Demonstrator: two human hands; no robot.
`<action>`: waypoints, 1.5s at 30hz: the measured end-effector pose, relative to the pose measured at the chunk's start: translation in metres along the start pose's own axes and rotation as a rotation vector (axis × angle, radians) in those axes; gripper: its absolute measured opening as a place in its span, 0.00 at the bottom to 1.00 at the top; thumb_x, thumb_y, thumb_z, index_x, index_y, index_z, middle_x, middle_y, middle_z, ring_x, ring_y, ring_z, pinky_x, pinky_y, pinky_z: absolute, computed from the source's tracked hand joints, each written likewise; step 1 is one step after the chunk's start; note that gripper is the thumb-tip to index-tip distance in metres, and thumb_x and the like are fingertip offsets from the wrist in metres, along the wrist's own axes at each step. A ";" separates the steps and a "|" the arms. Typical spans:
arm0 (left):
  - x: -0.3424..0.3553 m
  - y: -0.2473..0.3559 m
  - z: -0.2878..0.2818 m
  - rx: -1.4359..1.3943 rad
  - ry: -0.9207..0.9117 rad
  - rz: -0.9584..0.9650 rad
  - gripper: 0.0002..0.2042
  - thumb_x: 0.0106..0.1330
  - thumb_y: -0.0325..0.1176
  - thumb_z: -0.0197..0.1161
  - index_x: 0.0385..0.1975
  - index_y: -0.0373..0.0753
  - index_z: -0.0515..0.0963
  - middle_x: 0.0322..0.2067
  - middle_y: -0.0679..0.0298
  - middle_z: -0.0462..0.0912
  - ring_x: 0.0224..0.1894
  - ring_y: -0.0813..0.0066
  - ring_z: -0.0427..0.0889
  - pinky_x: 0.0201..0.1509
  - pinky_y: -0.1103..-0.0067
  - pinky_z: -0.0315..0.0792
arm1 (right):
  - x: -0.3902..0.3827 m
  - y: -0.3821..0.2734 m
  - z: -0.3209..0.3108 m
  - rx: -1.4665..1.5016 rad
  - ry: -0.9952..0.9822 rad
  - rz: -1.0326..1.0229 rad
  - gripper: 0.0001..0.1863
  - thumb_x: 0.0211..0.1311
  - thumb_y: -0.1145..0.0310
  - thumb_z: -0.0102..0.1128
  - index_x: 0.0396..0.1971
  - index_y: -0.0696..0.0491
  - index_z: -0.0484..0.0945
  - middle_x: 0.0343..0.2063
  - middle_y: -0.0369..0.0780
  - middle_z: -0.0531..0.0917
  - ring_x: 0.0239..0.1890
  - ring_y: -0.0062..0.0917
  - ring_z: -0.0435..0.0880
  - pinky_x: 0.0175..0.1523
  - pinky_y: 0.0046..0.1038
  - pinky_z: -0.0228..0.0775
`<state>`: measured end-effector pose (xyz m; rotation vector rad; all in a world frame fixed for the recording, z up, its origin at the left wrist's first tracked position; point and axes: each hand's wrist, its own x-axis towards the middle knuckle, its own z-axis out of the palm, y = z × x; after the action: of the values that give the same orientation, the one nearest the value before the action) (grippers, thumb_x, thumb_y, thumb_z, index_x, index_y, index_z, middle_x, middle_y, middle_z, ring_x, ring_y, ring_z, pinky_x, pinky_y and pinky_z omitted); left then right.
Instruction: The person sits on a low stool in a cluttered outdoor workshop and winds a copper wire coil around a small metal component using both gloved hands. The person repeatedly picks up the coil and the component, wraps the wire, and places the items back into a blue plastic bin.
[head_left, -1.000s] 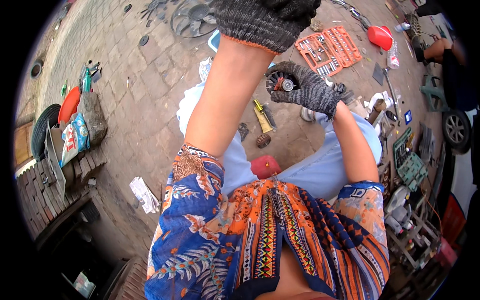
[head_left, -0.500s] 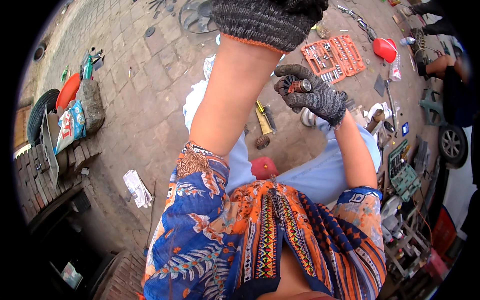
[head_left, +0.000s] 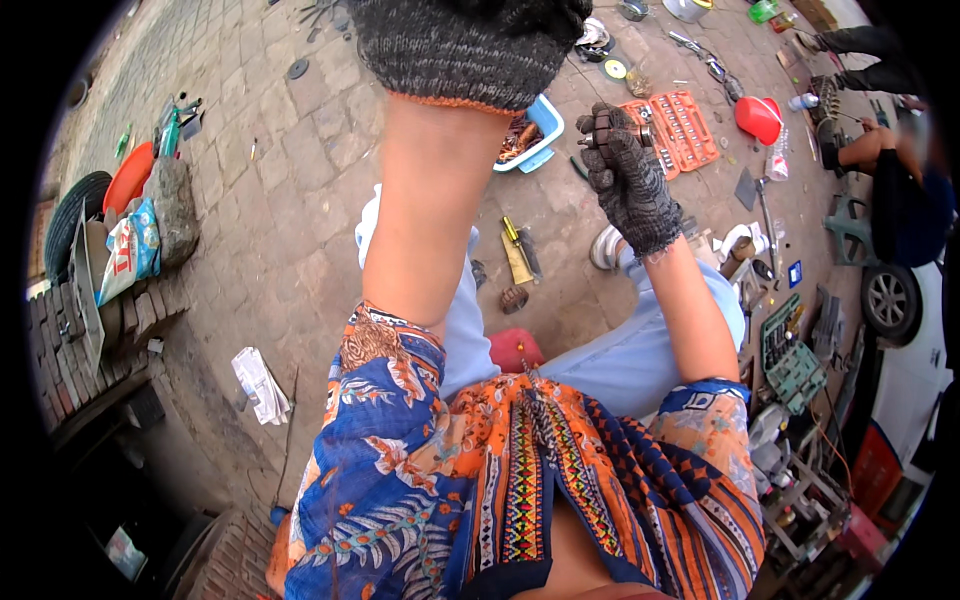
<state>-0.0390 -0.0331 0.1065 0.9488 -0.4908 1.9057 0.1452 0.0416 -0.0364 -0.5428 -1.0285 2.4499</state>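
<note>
My right hand (head_left: 632,185), in a dark grey knit glove, is raised in front of me with its fingers curled round a motor armature (head_left: 612,140). The fingers cover most of that part; its shaft end sticks out beside the orange socket set. My left hand (head_left: 465,50), in a similar glove with an orange cuff edge, is close to the view at the top. Its fingers are cut off or hidden, so what they hold cannot be seen. Behind the left wrist stands a light blue basin (head_left: 545,125) with copper-coloured wire scraps inside.
An orange socket set case (head_left: 685,130) lies open beyond my right hand, near a red bucket (head_left: 758,120). Between my legs lie a yellow-handled tool (head_left: 513,232) and a round ribbed part (head_left: 514,299). Right are a green tool case (head_left: 793,355) and another person (head_left: 905,190).
My right hand has turned and risen slightly, its fingers now covering more of the armature. My left arm has shifted left, bringing the blue basin into view.
</note>
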 end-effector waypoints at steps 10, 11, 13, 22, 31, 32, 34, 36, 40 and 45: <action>0.001 0.006 0.000 0.020 0.015 0.042 0.13 0.70 0.34 0.40 0.43 0.31 0.67 0.12 0.74 0.61 0.08 0.86 0.53 0.11 0.85 0.49 | 0.003 -0.027 0.001 0.125 0.197 -0.082 0.21 0.58 0.59 0.60 0.50 0.50 0.71 0.32 0.32 0.77 0.28 0.14 0.73 0.26 0.13 0.66; 0.001 0.006 0.003 0.029 0.045 0.056 0.13 0.70 0.33 0.40 0.43 0.30 0.67 0.12 0.74 0.61 0.08 0.86 0.53 0.11 0.85 0.48 | 0.002 -0.031 0.005 0.119 0.231 -0.113 0.22 0.58 0.58 0.60 0.51 0.50 0.70 0.32 0.31 0.77 0.28 0.13 0.73 0.26 0.13 0.67; 0.003 0.007 0.006 0.032 0.051 0.058 0.13 0.70 0.33 0.40 0.42 0.30 0.68 0.12 0.73 0.61 0.08 0.86 0.52 0.11 0.85 0.48 | 0.002 -0.036 -0.002 0.104 0.125 -0.173 0.24 0.55 0.57 0.62 0.50 0.50 0.71 0.34 0.33 0.77 0.30 0.15 0.74 0.30 0.14 0.68; 0.001 0.028 0.004 0.016 0.014 0.106 0.14 0.69 0.36 0.45 0.40 0.30 0.68 0.11 0.73 0.60 0.08 0.86 0.51 0.12 0.85 0.47 | -0.006 -0.032 -0.007 -1.224 -0.299 -0.341 0.26 0.46 0.78 0.63 0.50 0.53 0.71 0.41 0.38 0.75 0.45 0.24 0.76 0.51 0.26 0.70; -0.003 0.001 0.001 0.016 0.076 0.061 0.16 0.70 0.38 0.43 0.43 0.31 0.69 0.11 0.74 0.60 0.08 0.86 0.53 0.12 0.85 0.50 | -0.002 -0.009 -0.002 -1.302 -0.391 -0.359 0.28 0.43 0.71 0.69 0.48 0.52 0.71 0.43 0.41 0.72 0.46 0.28 0.72 0.50 0.27 0.68; -0.003 0.000 -0.001 0.018 0.075 0.051 0.15 0.70 0.38 0.43 0.42 0.31 0.69 0.11 0.74 0.60 0.08 0.85 0.52 0.12 0.85 0.50 | -0.006 -0.006 0.001 -1.225 -0.375 -0.266 0.27 0.44 0.71 0.69 0.48 0.52 0.71 0.43 0.40 0.72 0.45 0.28 0.73 0.50 0.27 0.68; -0.003 -0.002 -0.004 0.023 0.068 0.027 0.14 0.69 0.38 0.43 0.40 0.32 0.69 0.11 0.74 0.60 0.08 0.85 0.52 0.12 0.85 0.50 | -0.005 0.001 -0.002 -1.174 -0.371 -0.163 0.25 0.48 0.71 0.66 0.49 0.52 0.70 0.42 0.39 0.73 0.42 0.23 0.74 0.48 0.26 0.69; -0.003 -0.003 -0.006 0.031 0.064 0.011 0.13 0.69 0.38 0.44 0.39 0.33 0.69 0.11 0.74 0.59 0.08 0.85 0.52 0.12 0.85 0.50 | -0.009 0.002 0.010 -1.132 -0.300 -0.137 0.26 0.49 0.72 0.64 0.52 0.51 0.69 0.40 0.38 0.75 0.39 0.23 0.75 0.47 0.25 0.70; -0.004 -0.005 -0.009 0.041 0.065 -0.006 0.12 0.69 0.38 0.44 0.35 0.34 0.68 0.10 0.74 0.59 0.08 0.85 0.51 0.12 0.85 0.49 | -0.006 0.009 0.008 -1.215 -0.259 -0.184 0.32 0.50 0.75 0.60 0.58 0.49 0.62 0.39 0.39 0.77 0.36 0.23 0.79 0.45 0.25 0.72; -0.004 -0.002 -0.009 0.052 0.040 -0.004 0.11 0.69 0.38 0.45 0.31 0.36 0.68 0.10 0.74 0.58 0.08 0.85 0.50 0.12 0.85 0.49 | -0.005 0.016 0.002 -1.304 -0.260 -0.297 0.30 0.48 0.75 0.61 0.55 0.48 0.67 0.36 0.40 0.79 0.35 0.27 0.80 0.43 0.27 0.73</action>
<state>-0.0399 -0.0281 0.0976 0.9432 -0.4173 1.9383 0.1448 0.0281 -0.0462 -0.3604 -2.5421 1.3312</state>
